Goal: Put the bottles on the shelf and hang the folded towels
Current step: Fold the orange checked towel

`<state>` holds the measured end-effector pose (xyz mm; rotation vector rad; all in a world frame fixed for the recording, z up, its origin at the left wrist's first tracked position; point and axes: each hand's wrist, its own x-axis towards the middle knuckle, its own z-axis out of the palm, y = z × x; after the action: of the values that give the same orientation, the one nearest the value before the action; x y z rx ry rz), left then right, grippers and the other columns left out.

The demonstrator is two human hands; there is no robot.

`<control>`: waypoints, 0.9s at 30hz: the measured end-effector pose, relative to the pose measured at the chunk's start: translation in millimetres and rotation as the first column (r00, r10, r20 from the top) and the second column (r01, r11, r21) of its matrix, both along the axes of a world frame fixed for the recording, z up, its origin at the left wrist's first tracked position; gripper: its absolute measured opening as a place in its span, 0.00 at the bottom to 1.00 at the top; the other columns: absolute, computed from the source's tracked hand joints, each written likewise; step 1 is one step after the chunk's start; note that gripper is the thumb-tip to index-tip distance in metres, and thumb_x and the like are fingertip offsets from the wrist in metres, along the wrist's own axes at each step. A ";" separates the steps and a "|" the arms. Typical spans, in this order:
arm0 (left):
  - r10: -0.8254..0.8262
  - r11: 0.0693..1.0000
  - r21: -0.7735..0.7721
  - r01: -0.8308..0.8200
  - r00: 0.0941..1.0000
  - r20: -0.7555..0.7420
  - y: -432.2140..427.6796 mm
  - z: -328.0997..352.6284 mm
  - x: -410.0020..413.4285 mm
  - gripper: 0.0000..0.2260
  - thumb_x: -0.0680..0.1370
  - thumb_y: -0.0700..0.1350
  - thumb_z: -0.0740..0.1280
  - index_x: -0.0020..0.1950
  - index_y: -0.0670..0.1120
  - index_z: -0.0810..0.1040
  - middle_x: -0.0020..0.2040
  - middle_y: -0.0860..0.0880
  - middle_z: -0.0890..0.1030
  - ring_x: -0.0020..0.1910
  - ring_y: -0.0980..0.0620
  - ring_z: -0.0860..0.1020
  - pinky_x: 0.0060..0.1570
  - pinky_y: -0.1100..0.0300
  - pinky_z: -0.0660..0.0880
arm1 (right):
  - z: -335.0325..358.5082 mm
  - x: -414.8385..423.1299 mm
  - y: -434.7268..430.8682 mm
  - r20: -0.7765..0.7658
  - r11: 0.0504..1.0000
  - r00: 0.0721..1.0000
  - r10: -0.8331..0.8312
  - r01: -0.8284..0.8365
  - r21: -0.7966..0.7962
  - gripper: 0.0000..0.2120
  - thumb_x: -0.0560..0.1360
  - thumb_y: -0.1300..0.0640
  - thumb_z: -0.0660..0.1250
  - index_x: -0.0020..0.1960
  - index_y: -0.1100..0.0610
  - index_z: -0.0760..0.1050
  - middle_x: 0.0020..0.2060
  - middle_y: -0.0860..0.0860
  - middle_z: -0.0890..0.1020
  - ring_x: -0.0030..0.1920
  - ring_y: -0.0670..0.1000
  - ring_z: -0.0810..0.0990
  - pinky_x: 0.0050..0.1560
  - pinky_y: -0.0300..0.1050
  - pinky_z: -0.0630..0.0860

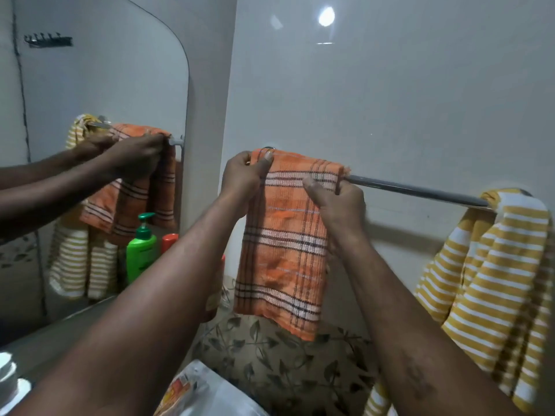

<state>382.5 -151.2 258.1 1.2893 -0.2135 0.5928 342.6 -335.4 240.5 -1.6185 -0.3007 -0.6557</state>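
Orange towel [285, 235] draped at left end of rail [420, 190]; bare rail between it and striped towel [495, 265]. Left hand [243, 178], right hand [339, 202] raised, both pinching orange towel's top fold.

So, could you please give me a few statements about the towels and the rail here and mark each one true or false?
1. The orange checked towel is draped over the rail. True.
2. Both hands grip the orange towel near its top edge. True: left hand, right hand.
3. The yellow striped towel lies folded on the counter. False: it hangs from the right end of the rail.
4. The two towels overlap on the rail. False: a bare stretch of rail separates them.
5. A green pump bottle shows in the mirror. True.
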 end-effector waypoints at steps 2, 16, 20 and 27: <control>0.024 0.999 0.047 -0.022 0.999 -0.048 3.5 -9.7 -3.6 0.18 0.77 0.57 0.76 0.54 0.42 0.82 0.49 0.44 0.88 0.46 0.45 0.87 0.48 0.48 0.83 | -9.6 5.0 -0.5 -0.036 0.998 0.998 0.044 -0.043 0.036 0.18 0.68 0.41 0.79 0.46 0.54 0.85 0.43 0.53 0.89 0.46 0.60 0.89 0.50 0.66 0.85; -0.141 0.956 0.214 0.200 0.955 -0.262 12.4 -124.0 -36.1 0.09 0.77 0.47 0.75 0.56 0.47 0.84 0.49 0.50 0.89 0.45 0.51 0.88 0.47 0.54 0.80 | -122.3 7.2 -6.1 -0.352 0.999 0.935 0.037 -0.045 -0.015 0.37 0.54 0.36 0.83 0.55 0.56 0.81 0.48 0.52 0.88 0.46 0.54 0.89 0.51 0.60 0.86; -0.100 0.964 0.202 0.173 0.939 -0.329 11.4 -156.7 -34.6 0.07 0.78 0.45 0.75 0.55 0.48 0.84 0.48 0.49 0.89 0.47 0.47 0.88 0.50 0.50 0.83 | -156.8 4.3 -10.6 -0.418 0.998 0.908 -0.006 -0.023 -0.064 0.37 0.52 0.36 0.82 0.54 0.56 0.82 0.48 0.50 0.88 0.43 0.51 0.89 0.47 0.55 0.87; -0.037 0.974 0.189 0.124 0.912 -0.409 13.4 -204.0 -36.8 0.09 0.83 0.48 0.69 0.56 0.44 0.83 0.48 0.44 0.89 0.48 0.42 0.88 0.55 0.43 0.83 | -190.9 -6.7 -11.1 -0.491 0.989 0.869 -0.054 -0.021 -0.147 0.21 0.65 0.48 0.85 0.51 0.55 0.82 0.46 0.50 0.88 0.44 0.50 0.88 0.48 0.50 0.86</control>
<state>345.6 -137.8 54.1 1.5720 0.0150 0.2246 335.9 -346.4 49.6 -1.8702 0.0456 -0.2126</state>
